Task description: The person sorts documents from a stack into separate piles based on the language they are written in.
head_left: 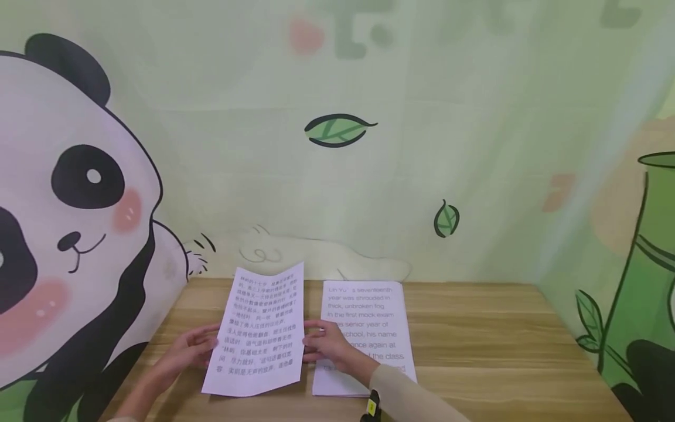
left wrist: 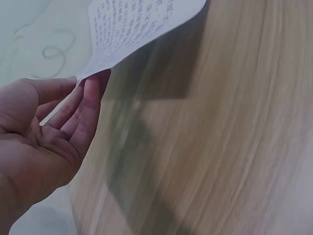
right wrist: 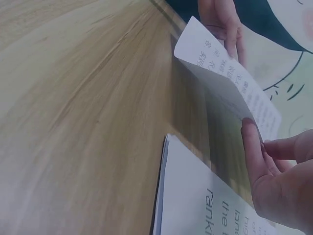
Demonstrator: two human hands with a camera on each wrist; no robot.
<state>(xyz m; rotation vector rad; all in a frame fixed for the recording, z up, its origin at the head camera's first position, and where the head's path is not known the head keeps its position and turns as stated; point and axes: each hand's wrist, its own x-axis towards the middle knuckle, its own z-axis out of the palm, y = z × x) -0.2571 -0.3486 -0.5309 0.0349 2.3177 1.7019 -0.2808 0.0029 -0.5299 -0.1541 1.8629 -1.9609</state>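
Two hands, left (head_left: 191, 350) and right (head_left: 328, 346), one lifted sheet (head_left: 261, 331), one paper stack (head_left: 364, 328), one table (head_left: 474, 346)

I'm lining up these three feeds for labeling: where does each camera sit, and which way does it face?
Head: above, facing forward and down at the desk; both hands and forearms show.
Left wrist: beside the left hand, facing the lifted sheet.
Right wrist: beside the right hand, facing across the paper stack.
Shared: all show the lifted sheet.

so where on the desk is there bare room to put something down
The widest bare wood lies right of the English-text stack, out to the bamboo wall. A thin strip runs behind the papers along the back wall. Front left is crowded: both the left hand and right hand hold the Chinese-text sheet lifted by its edges.
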